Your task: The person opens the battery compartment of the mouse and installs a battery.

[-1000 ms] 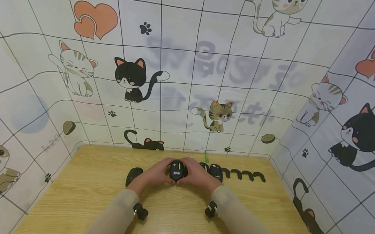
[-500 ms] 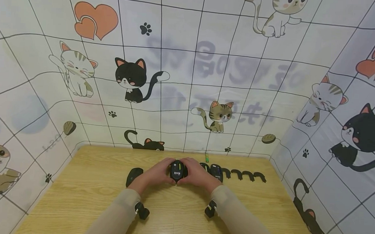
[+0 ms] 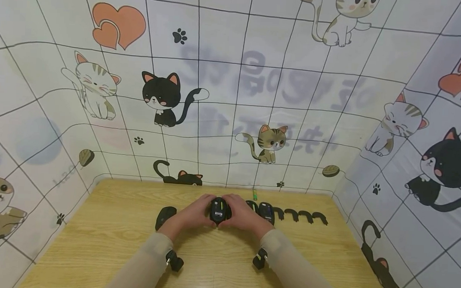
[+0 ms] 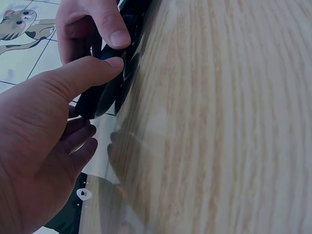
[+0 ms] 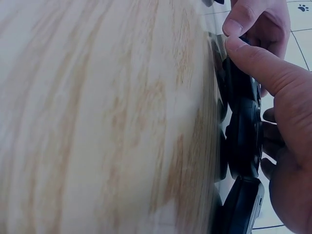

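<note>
A black computer mouse (image 3: pixel 218 210) lies underside up in the middle of the table, a yellow-green strip and a white label showing on it. My left hand (image 3: pixel 195 212) grips its left side and my right hand (image 3: pixel 240 212) its right side. Both thumbs meet at its near end, as the left wrist view shows with the mouse (image 4: pixel 100 97) between them. Beyond my right hand, two more black mice, one (image 3: pixel 252 205) partly hidden and one (image 3: pixel 266 212) in full, stand in a row. The right wrist view shows black mice (image 5: pixel 243 139) lined up close by its fingers.
Another black mouse (image 3: pixel 166 217) sits left of my left wrist. Several curved black pieces (image 3: pixel 291 214) run in a line to the right. A small green battery (image 3: pixel 255 195) lies near the back edge of the wooden table (image 3: pixel 95 237), against the cat-print cloth wall (image 3: pixel 222 143).
Almost nothing differs. Both hands keep their grip on the mouse, and the whole head view has shifted very slightly.
</note>
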